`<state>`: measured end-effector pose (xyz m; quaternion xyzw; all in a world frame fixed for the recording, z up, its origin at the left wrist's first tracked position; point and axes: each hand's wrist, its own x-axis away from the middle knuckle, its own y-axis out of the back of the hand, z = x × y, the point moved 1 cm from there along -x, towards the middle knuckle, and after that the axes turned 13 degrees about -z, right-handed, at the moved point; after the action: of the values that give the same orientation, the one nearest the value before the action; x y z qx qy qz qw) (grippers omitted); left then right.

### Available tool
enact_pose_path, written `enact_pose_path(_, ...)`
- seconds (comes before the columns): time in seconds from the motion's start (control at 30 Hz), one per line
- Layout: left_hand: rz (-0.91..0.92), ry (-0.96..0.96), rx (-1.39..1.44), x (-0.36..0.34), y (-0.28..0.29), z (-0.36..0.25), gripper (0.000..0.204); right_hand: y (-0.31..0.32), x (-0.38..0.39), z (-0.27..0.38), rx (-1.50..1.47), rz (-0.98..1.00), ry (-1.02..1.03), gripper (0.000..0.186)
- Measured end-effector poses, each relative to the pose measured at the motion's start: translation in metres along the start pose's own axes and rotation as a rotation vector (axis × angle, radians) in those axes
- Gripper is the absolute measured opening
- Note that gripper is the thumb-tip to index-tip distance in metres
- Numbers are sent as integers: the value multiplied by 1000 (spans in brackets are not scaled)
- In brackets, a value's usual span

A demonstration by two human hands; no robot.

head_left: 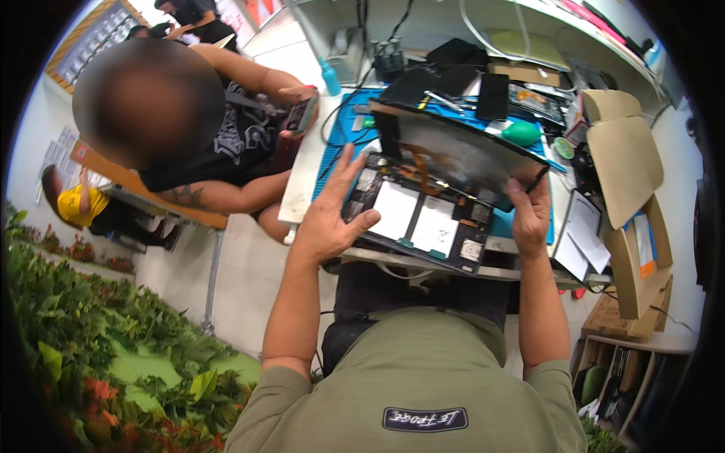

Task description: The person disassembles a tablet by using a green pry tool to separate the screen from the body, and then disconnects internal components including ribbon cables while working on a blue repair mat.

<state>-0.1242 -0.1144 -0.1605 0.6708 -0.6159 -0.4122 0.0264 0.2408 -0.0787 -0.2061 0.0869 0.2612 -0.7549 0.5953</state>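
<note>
Left hand: our left hand steadies the opened tablet at its left edge, thumb pressed on the frame, fingers spread upward rather than clenched.
Right hand: our right hand grips the lower right corner of the lifted screen panel, pinching it along with a thin dark tool.
Tablet: it lies at the near edge of the tabletop, partly on a blue work mat, its back open to us, showing two white battery cells and dark circuit boards.
Screen panel: tilted up from the far side of the tablet body, an orange ribbon cable running beneath it.
Surroundings: a teal squeeze bulb and scattered dark parts sit behind the panel; cardboard boxes stand to our right.
Bystander: a person in a black shirt sits at our left, holding a phone.
</note>
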Motion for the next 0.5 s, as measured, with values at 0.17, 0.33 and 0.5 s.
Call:
enact_pose_path(0.17, 7, -32, 10, 0, 12, -26, 107, 15, 3, -14, -84, -18, 26, 49)
enact_pose_path(0.33, -99, -281, -86, -9, 30, -47, 131, 26, 12, -37, -122, -58, 56, 52)
enact_pose_path(0.5, -101, -306, -72, 1, 28, -57, 136, 19, 15, -30, -102, -18, 47, 52)
